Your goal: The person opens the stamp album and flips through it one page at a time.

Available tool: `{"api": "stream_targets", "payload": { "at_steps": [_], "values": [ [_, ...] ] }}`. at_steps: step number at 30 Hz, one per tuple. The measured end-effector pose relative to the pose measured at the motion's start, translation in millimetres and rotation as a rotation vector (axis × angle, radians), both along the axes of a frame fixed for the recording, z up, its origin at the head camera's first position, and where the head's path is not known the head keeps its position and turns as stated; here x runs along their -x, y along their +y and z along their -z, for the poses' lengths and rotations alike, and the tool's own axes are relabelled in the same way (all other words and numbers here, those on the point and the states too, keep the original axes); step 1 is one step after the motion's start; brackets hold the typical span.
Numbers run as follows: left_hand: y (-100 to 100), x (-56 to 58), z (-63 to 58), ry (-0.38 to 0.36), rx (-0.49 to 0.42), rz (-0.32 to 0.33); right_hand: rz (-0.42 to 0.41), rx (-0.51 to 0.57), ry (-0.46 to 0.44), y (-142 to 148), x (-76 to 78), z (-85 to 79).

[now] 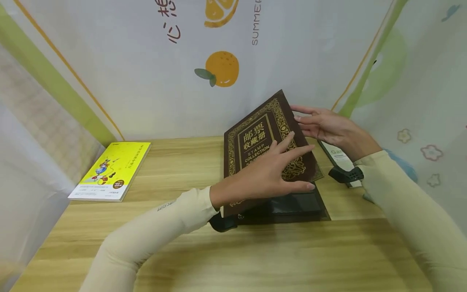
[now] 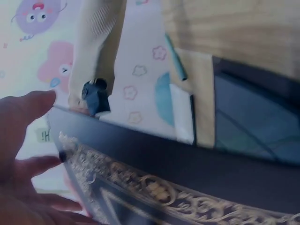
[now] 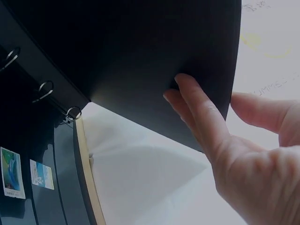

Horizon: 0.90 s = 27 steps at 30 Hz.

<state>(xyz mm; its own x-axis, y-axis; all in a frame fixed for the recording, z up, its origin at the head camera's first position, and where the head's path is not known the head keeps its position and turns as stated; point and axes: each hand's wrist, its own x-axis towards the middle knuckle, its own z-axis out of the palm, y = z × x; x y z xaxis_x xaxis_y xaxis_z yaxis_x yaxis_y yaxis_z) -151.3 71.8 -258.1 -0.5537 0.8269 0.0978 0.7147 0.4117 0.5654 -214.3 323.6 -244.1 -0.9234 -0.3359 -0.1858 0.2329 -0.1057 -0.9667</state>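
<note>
A dark brown stamp album (image 1: 255, 138) with gold ornament lies on the table, its front cover raised at a slant. My left hand (image 1: 262, 168) spreads its fingers across the outside of the cover, touching it. At the cover's far right edge, my right hand (image 1: 328, 125) holds it, fingers against the dark inner face (image 3: 154, 56) and the thumb at the edge. Beneath the cover, black pages (image 1: 292, 204) show. Inside are metal rings (image 3: 45, 91) and a few stamps (image 3: 11, 171). In the left wrist view, the left thumb (image 2: 40, 103) is beside the cover's corner.
A yellow book (image 1: 113, 170) lies at the left of the wooden table (image 1: 175, 251). Right of the album, partly behind the right arm, are a white and dark flat item (image 1: 337, 156) and something blue (image 1: 403, 164). Printed white curtains (image 1: 292, 48) surround the table.
</note>
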Motion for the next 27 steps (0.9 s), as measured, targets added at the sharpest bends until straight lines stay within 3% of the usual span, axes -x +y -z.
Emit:
{"api": "stream_targets", "payload": {
  "at_steps": [8, 11, 16, 20, 24, 27],
  "values": [
    [1.7, 10.1, -8.2, 0.017, 0.053, 0.017, 0.001, 0.096, -0.001, -5.6, 4.5, -4.8],
    [-1.9, 12.6, -10.0, 0.011, 0.019, 0.022, -0.005, 0.041, 0.071, -10.9, 0.9, 1.9],
    [-13.7, 17.4, -11.1, 0.005, -0.046, 0.038, -0.061, -0.338, 0.336, -14.3, -11.7, 24.2],
    [-24.8, 19.0, -9.3, -0.012, -0.098, 0.034, -0.134, -0.702, 0.534, -2.6, -28.9, 54.1],
    [-40.0, 18.8, -8.4, -0.03, -0.144, 0.008, -0.25, -1.03, 0.696, 7.2, -46.2, 88.7],
    [-52.8, 19.5, -7.8, -0.021, -0.165, -0.008, -0.364, -1.187, 0.847, 6.5, -55.6, 111.5]
  ]
}}
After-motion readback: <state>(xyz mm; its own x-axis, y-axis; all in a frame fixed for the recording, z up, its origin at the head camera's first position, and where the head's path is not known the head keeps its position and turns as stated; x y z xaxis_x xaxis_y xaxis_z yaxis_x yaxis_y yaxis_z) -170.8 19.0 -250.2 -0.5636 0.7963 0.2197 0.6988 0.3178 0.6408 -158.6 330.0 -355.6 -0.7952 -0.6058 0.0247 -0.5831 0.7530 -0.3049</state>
